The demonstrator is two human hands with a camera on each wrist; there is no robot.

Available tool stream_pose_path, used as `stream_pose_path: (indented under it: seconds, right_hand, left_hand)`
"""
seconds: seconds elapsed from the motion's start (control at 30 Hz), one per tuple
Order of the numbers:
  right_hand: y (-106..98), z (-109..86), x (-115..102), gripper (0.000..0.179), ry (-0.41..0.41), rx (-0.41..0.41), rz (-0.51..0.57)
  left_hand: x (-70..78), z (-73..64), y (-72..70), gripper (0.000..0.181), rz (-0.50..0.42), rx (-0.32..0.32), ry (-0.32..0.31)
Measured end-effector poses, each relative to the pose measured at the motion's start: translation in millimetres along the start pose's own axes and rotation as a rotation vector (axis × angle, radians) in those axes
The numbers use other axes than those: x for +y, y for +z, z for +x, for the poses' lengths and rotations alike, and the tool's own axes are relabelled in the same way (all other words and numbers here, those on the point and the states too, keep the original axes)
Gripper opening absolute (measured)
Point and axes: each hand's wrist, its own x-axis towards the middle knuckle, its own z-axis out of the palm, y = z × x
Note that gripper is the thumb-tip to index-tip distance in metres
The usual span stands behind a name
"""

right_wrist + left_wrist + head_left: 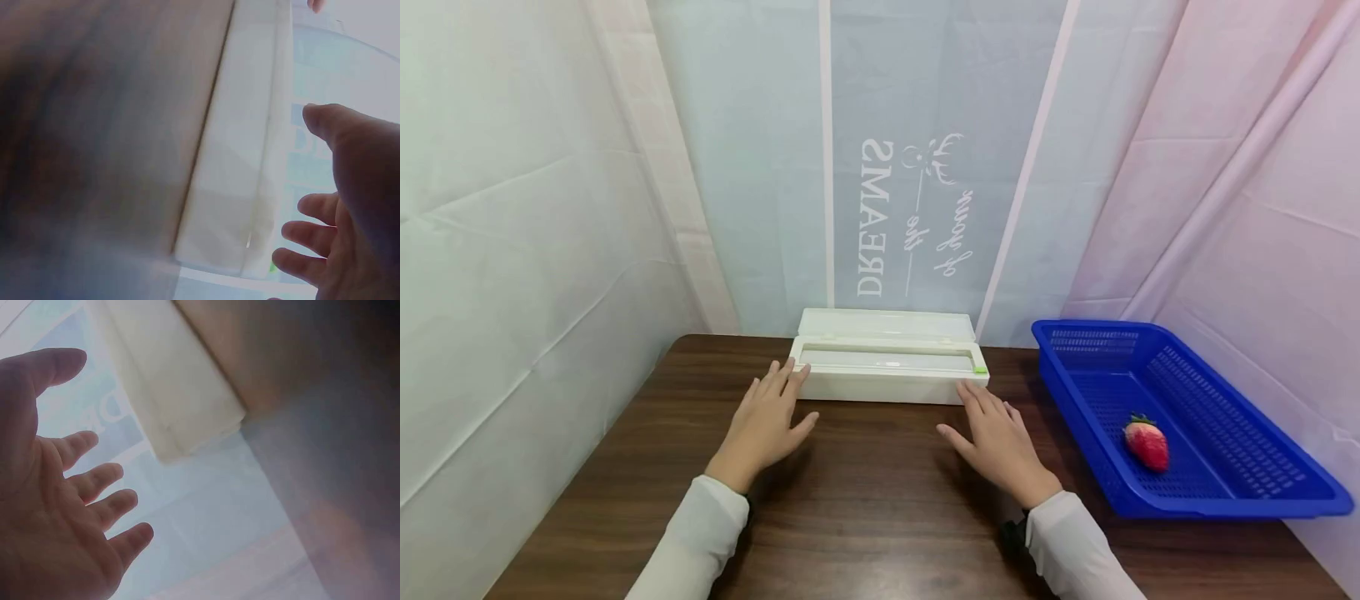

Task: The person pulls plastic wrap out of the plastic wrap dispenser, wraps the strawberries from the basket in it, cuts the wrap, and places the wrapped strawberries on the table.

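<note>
A long white box [887,386] lies across the back of the dark wooden table, its clear lid [887,323] raised behind it. Inside the box's opening is a pale roll, and a small green piece [981,370] sits at the right end of its top. My left hand [766,425] is spread at the box's left end, fingertips overlapping its front corner in the head view. Near the right end, my right hand [1000,440] has its fingers extended, fingertips close to the front face. Both wrist views show straight, parted fingers with nothing in either palm.
At the right of the table stands a blue perforated basket [1112,500] holding a red strawberry [1147,443]. Behind the table hangs a pale curtain [760,167] with mirrored lettering. More fabric hangs along the left and right sides.
</note>
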Motion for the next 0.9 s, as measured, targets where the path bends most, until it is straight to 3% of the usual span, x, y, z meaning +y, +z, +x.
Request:
stream_pose_path:
  seconds: [0.33, 0.9]
  right_hand:
    - [-12.2, 13.2, 3.9, 0.074, -0.014, 0.038, -0.007]
    - [-16.3, 49.2, 32.1, 0.067, 0.027, -0.031, -0.001]
  left_hand:
    - [-9.3, 22.9, -13.9, 0.069, 0.027, 0.021, 0.022]
    - [-24.8, 49.2, -6.7, 0.057, 0.005, 0.007, 0.051]
